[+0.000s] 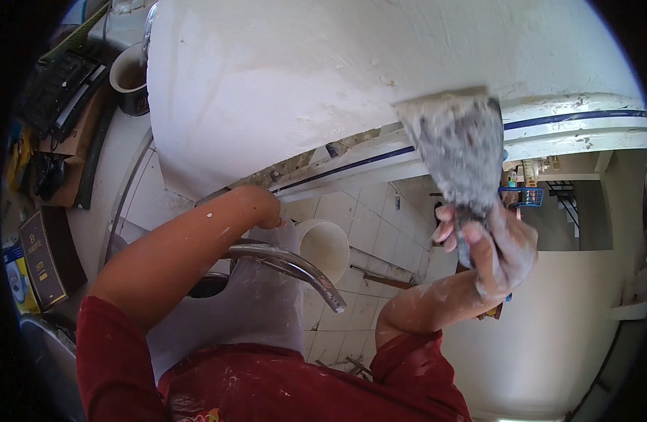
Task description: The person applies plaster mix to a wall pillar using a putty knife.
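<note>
Nearest, the red shirt (253, 387) carries a small coloured print, cut off by the lower edge. At left, on the counter (116, 165), a dark upright box (53, 257) bears pale lettering inside a thin border; just beside it, a yellow-and-blue packet (20, 278) shows a printed design but is clipped by the dark rim.

At right, the right hand (503, 250), smeared with pale paste, has its fingers closed around the handle of a scraper (453, 148). The broad blade, thickly coated in grey-white paste, extends beyond the fingers towards the far side, in front of a large white surface (267, 84); whether its edge touches that surface is hard to judge. The grip covers most of the handle.

The left arm (190, 250) bends at its far end, and I cannot tell how its fingers stand. Just right of it, a curved metal tube (288, 264) passes in front of pale cloth, with a whitish bucket (325, 252) on the tiled floor (337, 214) beyond. Farther left stands a mug (131, 81); far right, a blue crate (527, 197) looks small.
</note>
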`<state>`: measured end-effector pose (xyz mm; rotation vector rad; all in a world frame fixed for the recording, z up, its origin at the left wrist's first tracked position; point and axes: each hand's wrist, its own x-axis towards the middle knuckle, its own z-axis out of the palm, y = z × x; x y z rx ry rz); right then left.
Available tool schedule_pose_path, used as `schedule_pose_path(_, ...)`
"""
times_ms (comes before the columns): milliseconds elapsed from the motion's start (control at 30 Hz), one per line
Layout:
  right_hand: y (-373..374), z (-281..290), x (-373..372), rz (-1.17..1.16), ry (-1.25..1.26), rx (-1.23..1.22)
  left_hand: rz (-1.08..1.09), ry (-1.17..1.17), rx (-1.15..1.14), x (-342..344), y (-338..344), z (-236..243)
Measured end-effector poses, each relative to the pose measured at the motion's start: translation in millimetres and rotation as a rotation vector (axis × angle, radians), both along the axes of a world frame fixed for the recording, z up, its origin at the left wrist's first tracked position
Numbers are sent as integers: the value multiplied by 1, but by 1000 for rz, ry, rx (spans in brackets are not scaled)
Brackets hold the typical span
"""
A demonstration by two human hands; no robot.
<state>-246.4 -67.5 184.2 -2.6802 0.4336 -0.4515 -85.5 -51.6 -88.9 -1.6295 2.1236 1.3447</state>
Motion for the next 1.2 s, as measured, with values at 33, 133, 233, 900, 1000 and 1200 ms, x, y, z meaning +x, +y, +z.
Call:
schedule_pose_path(33,-3,2,3,5,10,8,1,1,1,-1,0,0)
schedule_pose_path(133,-5,-7,-3,2,-130,58,-2,1,-26,3,2,-1)
schedule_pose_path(233,-4,-1,-13,33,-92,43,-6,3,-23,-1,1,-1)
schedule_pose_path(900,0,6,-1,-46,19,-32,-23,-1,-35,1,1,-1)
schedule_pose_path(1000,2,7,-18,-62,-35,18,-2,2,-44,0,2,1)
schedule_pose_path(1200,-1,4,-2,42,-27,-17,-17,2,-47,0,2,-1)
